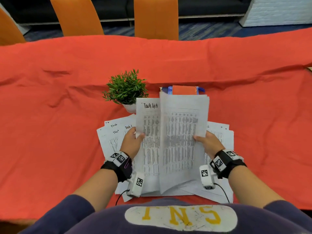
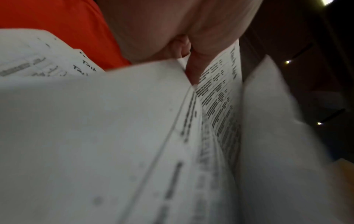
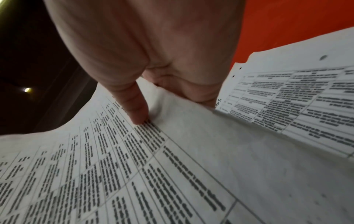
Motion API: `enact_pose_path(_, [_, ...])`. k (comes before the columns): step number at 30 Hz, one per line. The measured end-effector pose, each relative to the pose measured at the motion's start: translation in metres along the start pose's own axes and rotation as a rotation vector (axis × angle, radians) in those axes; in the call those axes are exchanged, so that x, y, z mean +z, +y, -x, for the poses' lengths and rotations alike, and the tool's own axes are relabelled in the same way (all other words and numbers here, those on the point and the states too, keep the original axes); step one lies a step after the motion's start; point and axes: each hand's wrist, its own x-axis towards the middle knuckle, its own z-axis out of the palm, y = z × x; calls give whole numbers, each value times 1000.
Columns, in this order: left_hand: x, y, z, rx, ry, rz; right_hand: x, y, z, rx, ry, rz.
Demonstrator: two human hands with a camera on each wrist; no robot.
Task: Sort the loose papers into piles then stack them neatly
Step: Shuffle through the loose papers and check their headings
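The risk I see is that the two lifted sheets slip or bend. The left hand (image 1: 132, 142) pinches the "Task List" sheet (image 1: 149, 132) only at its left edge, thumb on the front. The right hand (image 1: 208, 143) pinches the second sheet (image 1: 184, 137) at its right edge in the same way. Both papers are thin and stand almost upright, so they can fold over or fall on the wrong pile. The second sheet overlaps the first one, and this can mix the sorting.

Both sheets are held up between the hands, above the loose papers (image 1: 111, 137) that lie spread on the tabletop (image 1: 50, 115) under both wrists, near the plant (image 1: 125, 88).
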Motion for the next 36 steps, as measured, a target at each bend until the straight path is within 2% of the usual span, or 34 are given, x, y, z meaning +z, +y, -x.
enact_pose_path(4, [13, 0, 6, -29, -48, 32, 23, -2, 4, 5, -16, 149])
enact_pose_path(7, [12, -4, 6, -103, -48, 59, 34, 1, 6, 33, 10, 173])
enact_pose_path(10, [4, -14, 8, -201, -83, 83, 46, 0, 11, -11, 45, 191])
enact_pose_path(12, [2, -15, 14, -157, -73, -31, 54, -2, 17, -47, 24, 161])
enact_pose_path(14, [-2, -21, 17, -86, -57, -197, 62, -2, 20, -68, -62, 197])
enact_pose_path(17, [-15, -29, 15, -58, 38, -263, 65, 6, 12, -39, -106, 291])
enact_pose_path(22, [-59, -45, 5, -159, 234, -127, 59, 32, -9, 135, 71, 702])
enact_pose_path(25, [-82, -55, 4, -219, 288, -48, 70, 46, -16, 188, 99, 883])
enact_pose_path(31, [-96, -62, 13, -274, 299, -8, 91, 51, -17, 84, 15, 982])
enact_pose_path(36, [-99, -63, 12, -275, 312, -14, 82, 46, -11, 80, 56, 900])
